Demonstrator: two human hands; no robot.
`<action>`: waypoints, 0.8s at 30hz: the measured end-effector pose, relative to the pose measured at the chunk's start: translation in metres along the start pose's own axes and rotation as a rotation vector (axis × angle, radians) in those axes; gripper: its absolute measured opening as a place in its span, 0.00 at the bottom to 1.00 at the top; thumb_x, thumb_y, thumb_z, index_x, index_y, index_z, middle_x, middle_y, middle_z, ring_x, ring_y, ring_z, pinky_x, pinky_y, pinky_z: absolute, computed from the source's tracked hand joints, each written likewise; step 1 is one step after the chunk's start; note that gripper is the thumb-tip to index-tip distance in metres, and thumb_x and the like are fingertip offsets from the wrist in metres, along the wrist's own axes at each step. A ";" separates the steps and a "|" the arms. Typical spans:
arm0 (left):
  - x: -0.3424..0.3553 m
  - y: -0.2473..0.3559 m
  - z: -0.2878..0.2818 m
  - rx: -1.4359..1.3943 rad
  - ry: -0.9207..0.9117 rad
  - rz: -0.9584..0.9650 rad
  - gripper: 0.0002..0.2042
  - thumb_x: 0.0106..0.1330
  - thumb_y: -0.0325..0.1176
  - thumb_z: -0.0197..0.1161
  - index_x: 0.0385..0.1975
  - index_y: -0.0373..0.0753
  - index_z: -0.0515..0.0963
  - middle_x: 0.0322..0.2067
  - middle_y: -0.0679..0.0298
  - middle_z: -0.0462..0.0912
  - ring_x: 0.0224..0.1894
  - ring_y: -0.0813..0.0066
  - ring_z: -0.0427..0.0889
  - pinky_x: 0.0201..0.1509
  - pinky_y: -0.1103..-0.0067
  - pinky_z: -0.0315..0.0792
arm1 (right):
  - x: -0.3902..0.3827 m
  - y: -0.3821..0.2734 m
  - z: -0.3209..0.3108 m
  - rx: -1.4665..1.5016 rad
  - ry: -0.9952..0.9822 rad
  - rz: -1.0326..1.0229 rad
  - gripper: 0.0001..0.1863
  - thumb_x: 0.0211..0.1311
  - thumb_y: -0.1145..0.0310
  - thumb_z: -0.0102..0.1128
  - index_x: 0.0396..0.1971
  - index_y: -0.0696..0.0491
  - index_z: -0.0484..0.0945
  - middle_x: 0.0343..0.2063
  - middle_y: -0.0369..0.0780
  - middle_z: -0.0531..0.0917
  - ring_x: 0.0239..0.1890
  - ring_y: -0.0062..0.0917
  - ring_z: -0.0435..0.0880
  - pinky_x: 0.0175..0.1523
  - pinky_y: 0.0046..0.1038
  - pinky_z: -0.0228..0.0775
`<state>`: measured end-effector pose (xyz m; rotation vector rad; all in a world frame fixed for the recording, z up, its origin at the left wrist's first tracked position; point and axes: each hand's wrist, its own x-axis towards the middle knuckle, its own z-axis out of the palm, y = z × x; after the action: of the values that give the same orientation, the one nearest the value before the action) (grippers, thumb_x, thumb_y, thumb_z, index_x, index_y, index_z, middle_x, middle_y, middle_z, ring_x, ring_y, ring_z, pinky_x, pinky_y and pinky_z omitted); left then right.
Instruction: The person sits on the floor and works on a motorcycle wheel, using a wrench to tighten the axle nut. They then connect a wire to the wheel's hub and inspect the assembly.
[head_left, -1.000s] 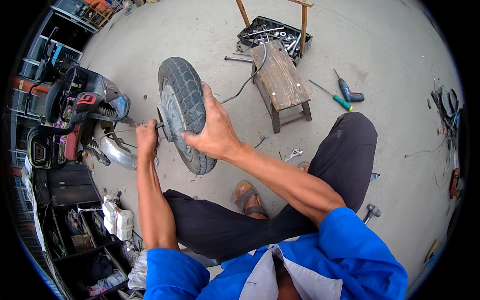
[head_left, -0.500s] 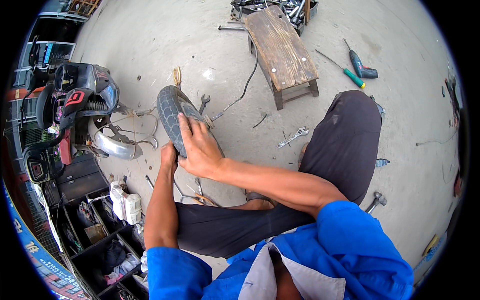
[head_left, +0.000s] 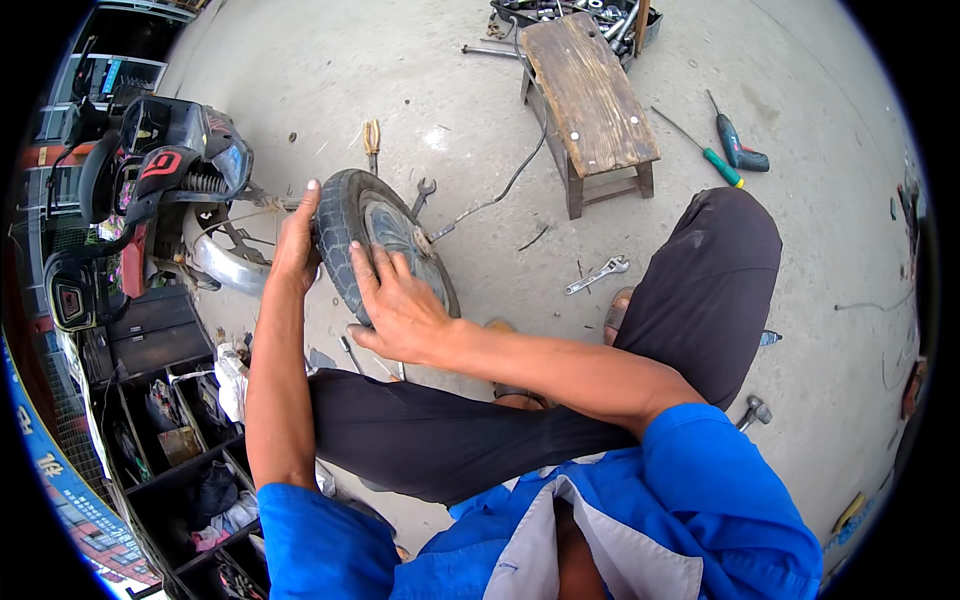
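A wheel with a black treaded tyre point(head_left: 343, 235) and a dusty grey hub point(head_left: 388, 228) stands tilted on the ground in front of me. My left hand point(head_left: 295, 245) is at the tyre's left side, one digit stretched upward along the tread; its other fingers are partly hidden. My right hand point(head_left: 405, 315) lies on the near part of the wheel, fingers spread over the tyre's edge and side, thumb apart. A dark cable point(head_left: 500, 190) runs from the hub's axle toward the stool. Beyond the wheel lie an open-end wrench point(head_left: 424, 195) and yellow-handled pliers point(head_left: 372, 140).
A wooden stool point(head_left: 590, 95) stands ahead, before a tray of sockets and tools point(head_left: 600, 15). An adjustable wrench point(head_left: 597, 275), green-handled screwdriver point(head_left: 720, 165), power driver point(head_left: 738, 148) and hammer point(head_left: 755, 412) lie rightward. At left are a partly dismantled scooter point(head_left: 165, 180) and a compartment box point(head_left: 150, 490).
My left hand has moved from the tyre's lower edge up to its left side. The wheel has turned to show more of its hub. My right hand stays on it, slightly lower.
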<state>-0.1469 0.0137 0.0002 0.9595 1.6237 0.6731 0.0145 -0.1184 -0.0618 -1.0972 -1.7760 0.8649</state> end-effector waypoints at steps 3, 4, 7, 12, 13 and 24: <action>-0.020 0.012 0.036 0.177 0.179 0.063 0.27 0.56 0.33 0.74 0.48 0.17 0.74 0.40 0.45 0.83 0.36 0.62 0.85 0.38 0.69 0.81 | 0.007 0.010 -0.011 0.200 0.041 0.002 0.34 0.63 0.59 0.60 0.63 0.66 0.65 0.56 0.60 0.75 0.56 0.51 0.74 0.54 0.43 0.75; -0.017 0.009 0.030 0.198 0.158 0.066 0.27 0.57 0.34 0.73 0.49 0.19 0.73 0.40 0.47 0.83 0.35 0.63 0.85 0.37 0.69 0.81 | 0.009 0.019 -0.013 0.238 0.121 0.120 0.26 0.64 0.59 0.57 0.53 0.64 0.72 0.48 0.58 0.79 0.50 0.51 0.78 0.50 0.46 0.74; -0.010 0.002 0.023 0.222 0.098 0.073 0.27 0.57 0.34 0.71 0.51 0.21 0.71 0.39 0.50 0.82 0.32 0.66 0.85 0.35 0.71 0.83 | 0.020 0.060 -0.024 0.122 0.266 0.477 0.23 0.65 0.56 0.52 0.23 0.62 0.81 0.22 0.55 0.83 0.32 0.55 0.83 0.42 0.51 0.74; -0.012 -0.001 0.017 0.186 0.099 0.064 0.28 0.57 0.33 0.70 0.54 0.22 0.69 0.40 0.49 0.82 0.34 0.64 0.85 0.37 0.70 0.83 | 0.015 0.142 -0.045 0.550 0.403 1.129 0.25 0.69 0.57 0.50 0.22 0.64 0.78 0.19 0.46 0.83 0.27 0.34 0.88 0.27 0.34 0.79; -0.013 -0.001 0.017 0.176 0.101 0.070 0.29 0.57 0.32 0.70 0.54 0.22 0.69 0.41 0.49 0.82 0.35 0.64 0.85 0.38 0.70 0.83 | 0.016 0.155 -0.046 0.570 0.489 1.134 0.23 0.70 0.59 0.51 0.24 0.65 0.77 0.20 0.45 0.83 0.25 0.34 0.87 0.26 0.33 0.79; -0.032 -0.029 -0.037 0.112 0.073 0.077 0.36 0.53 0.32 0.71 0.60 0.25 0.63 0.46 0.46 0.79 0.41 0.58 0.85 0.45 0.67 0.83 | 0.100 0.189 -0.027 0.329 0.186 0.845 0.14 0.64 0.70 0.51 0.32 0.69 0.79 0.27 0.53 0.86 0.27 0.43 0.89 0.39 0.39 0.82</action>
<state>-0.1869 -0.0274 0.0021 1.0940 1.7097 0.6821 0.0761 0.0481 -0.1849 -1.6538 -0.9322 1.4264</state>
